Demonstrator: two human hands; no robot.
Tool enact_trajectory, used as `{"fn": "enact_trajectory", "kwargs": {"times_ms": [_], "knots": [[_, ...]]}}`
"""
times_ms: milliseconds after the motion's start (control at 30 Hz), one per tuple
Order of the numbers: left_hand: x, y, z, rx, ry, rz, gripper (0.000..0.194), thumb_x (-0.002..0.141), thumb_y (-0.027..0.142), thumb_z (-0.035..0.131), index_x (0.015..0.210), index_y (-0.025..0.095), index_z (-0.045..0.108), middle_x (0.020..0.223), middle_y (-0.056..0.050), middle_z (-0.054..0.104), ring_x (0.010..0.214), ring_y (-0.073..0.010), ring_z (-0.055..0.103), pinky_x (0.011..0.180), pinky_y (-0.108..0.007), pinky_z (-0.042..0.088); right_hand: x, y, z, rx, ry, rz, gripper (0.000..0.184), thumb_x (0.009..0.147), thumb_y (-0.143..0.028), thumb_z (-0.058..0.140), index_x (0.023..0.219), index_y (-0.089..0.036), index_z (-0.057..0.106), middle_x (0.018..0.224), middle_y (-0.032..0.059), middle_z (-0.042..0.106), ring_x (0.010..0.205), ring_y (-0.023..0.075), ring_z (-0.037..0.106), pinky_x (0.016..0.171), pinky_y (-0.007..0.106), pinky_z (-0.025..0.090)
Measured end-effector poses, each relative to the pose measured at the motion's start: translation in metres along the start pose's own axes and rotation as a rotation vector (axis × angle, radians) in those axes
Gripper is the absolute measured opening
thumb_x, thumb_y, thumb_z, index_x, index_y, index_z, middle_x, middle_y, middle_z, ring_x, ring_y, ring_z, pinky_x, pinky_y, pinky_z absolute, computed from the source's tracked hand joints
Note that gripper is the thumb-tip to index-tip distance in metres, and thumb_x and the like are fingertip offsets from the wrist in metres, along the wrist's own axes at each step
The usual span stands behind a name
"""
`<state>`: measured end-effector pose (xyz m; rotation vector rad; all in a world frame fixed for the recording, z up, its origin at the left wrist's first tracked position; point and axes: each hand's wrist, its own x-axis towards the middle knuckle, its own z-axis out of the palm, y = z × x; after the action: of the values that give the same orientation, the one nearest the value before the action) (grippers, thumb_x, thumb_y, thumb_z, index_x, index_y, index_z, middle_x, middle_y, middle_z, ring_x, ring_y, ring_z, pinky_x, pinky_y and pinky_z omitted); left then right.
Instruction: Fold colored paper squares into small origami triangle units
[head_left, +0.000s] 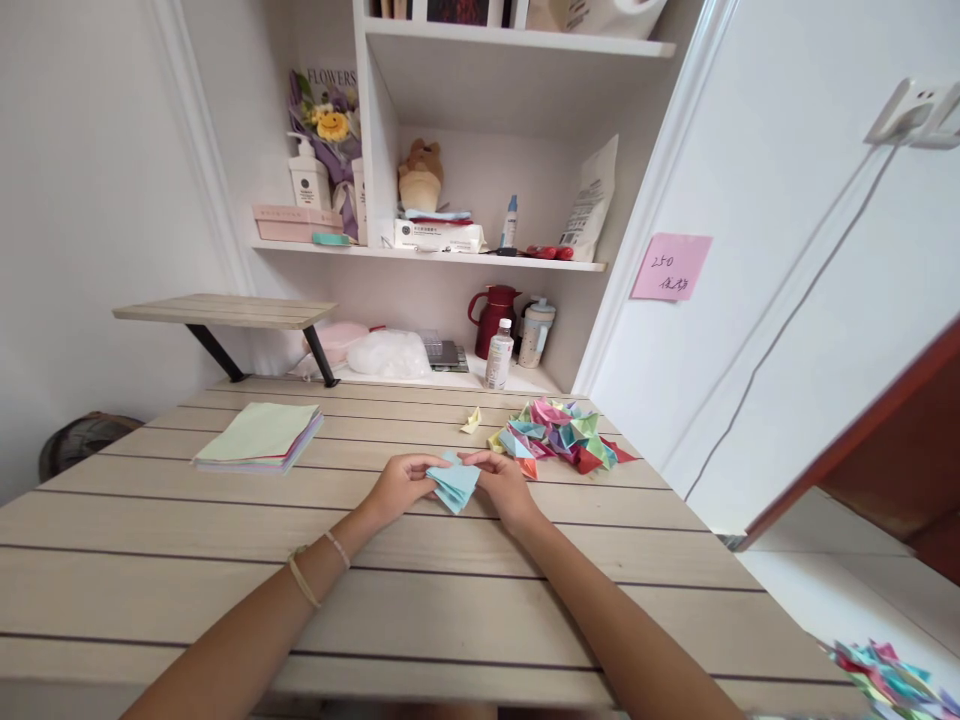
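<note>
A light-blue sheet of folded origami paper (456,488) is held up between both hands over the middle of the desk. My left hand (406,484) pinches its left edge, with thumb on top and the other fingers partly hidden behind it. On the right edge, my right hand (504,484) grips the same paper between thumb and fingers. Just beyond my right hand lies a heap of colourful folded paper boats (555,435). One pale-yellow paper boat (471,421) sits apart, to the left of the heap.
A stack of coloured paper (259,437) lies at the desk's left, near a small raised shelf (225,310). A bottle (499,355) and a dark-red jug (493,318) stand at the back. More folded paper (892,675) shows at the lower right, beyond the wooden desk (360,640).
</note>
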<state>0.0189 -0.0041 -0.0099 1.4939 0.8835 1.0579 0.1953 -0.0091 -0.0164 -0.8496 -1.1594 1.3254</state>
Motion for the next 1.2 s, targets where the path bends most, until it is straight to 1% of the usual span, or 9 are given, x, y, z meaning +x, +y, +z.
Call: {"fn": "enact_trajectory", "kwargs": {"times_ms": [100,200,533,667,767,867,967,1100,1200], "knots": [[0.001,0.003,-0.002,-0.097,0.067,-0.03,0.03,0.056,0.018,0.068,0.085,0.011,0.066,0.081,-0.008,0.069,0.069,-0.0181,0.064,0.064,-0.03,0.051,-0.003,-0.007,-0.003,0.056,-0.154,0.105,0.034,0.05,-0.026,0.075,0.08,-0.016,0.063,0.085,0.0059,0.067,0.083,0.0206,0.062,0.079,0.035,0.046],[0.001,0.009,-0.003,-0.148,0.121,-0.045,0.029,0.055,0.02,0.07,0.081,0.011,0.066,0.08,-0.008,0.069,0.068,-0.018,0.064,0.064,-0.03,0.052,-0.003,-0.009,-0.006,0.068,-0.227,0.151,0.035,0.05,-0.024,0.076,0.082,-0.016,0.065,0.075,0.0023,0.067,0.075,0.0167,0.063,0.077,0.033,0.047],[0.001,0.012,-0.013,-0.047,0.103,0.043,0.029,0.051,0.026,0.076,0.074,0.01,0.068,0.067,-0.006,0.069,0.062,-0.0179,0.063,0.064,-0.031,0.053,0.004,-0.012,-0.015,-0.023,-0.132,0.05,0.031,0.05,-0.028,0.076,0.077,-0.015,0.068,0.07,0.0019,0.066,0.064,0.0138,0.061,0.068,0.03,0.048],[0.001,0.012,-0.016,0.066,0.111,0.115,0.021,0.059,0.032,0.07,0.067,0.012,0.068,0.068,-0.006,0.068,0.061,-0.0166,0.061,0.062,-0.028,0.052,0.003,-0.014,-0.014,-0.099,-0.144,-0.001,0.026,0.053,-0.034,0.075,0.07,-0.016,0.066,0.064,0.0008,0.064,0.059,0.0134,0.058,0.062,0.029,0.048],[0.0,0.012,-0.012,0.037,0.11,0.112,0.02,0.063,0.031,0.068,0.069,0.012,0.064,0.068,-0.005,0.066,0.062,-0.0146,0.061,0.061,-0.026,0.051,0.002,-0.013,-0.012,-0.156,-0.094,-0.042,0.026,0.057,-0.04,0.072,0.065,-0.016,0.063,0.065,0.0015,0.063,0.059,0.0139,0.057,0.057,0.028,0.048],[-0.001,0.01,-0.007,-0.046,0.081,0.076,0.025,0.065,0.032,0.066,0.079,0.014,0.059,0.066,-0.001,0.063,0.059,-0.0128,0.059,0.056,-0.026,0.051,0.002,-0.011,-0.009,-0.166,-0.041,-0.05,0.032,0.059,-0.045,0.069,0.073,-0.018,0.059,0.058,-0.0011,0.059,0.054,0.0138,0.055,0.051,0.027,0.047],[-0.002,0.008,-0.004,-0.026,0.068,0.081,0.023,0.066,0.033,0.064,0.078,0.013,0.059,0.067,-0.002,0.062,0.059,-0.0125,0.059,0.055,-0.025,0.051,0.002,-0.009,-0.009,-0.174,-0.036,-0.057,0.035,0.06,-0.047,0.067,0.079,-0.02,0.056,0.053,-0.0038,0.055,0.048,0.0127,0.053,0.049,0.027,0.047],[-0.002,0.007,-0.003,0.022,0.051,0.1,0.024,0.068,0.03,0.062,0.085,0.012,0.062,0.082,-0.007,0.065,0.072,-0.0153,0.06,0.067,-0.027,0.05,0.002,-0.008,-0.009,-0.26,-0.087,-0.121,0.033,0.063,-0.045,0.065,0.082,-0.019,0.059,0.069,0.0011,0.062,0.062,0.0146,0.057,0.057,0.027,0.047],[-0.003,0.005,-0.002,-0.017,0.039,0.115,0.04,0.06,0.025,0.07,0.096,0.012,0.059,0.099,-0.01,0.063,0.084,-0.0186,0.06,0.076,-0.032,0.048,0.0,-0.006,-0.008,-0.383,-0.146,-0.158,0.04,0.059,-0.039,0.069,0.093,-0.019,0.061,0.092,0.0044,0.063,0.067,0.0138,0.057,0.06,0.026,0.047]]}}
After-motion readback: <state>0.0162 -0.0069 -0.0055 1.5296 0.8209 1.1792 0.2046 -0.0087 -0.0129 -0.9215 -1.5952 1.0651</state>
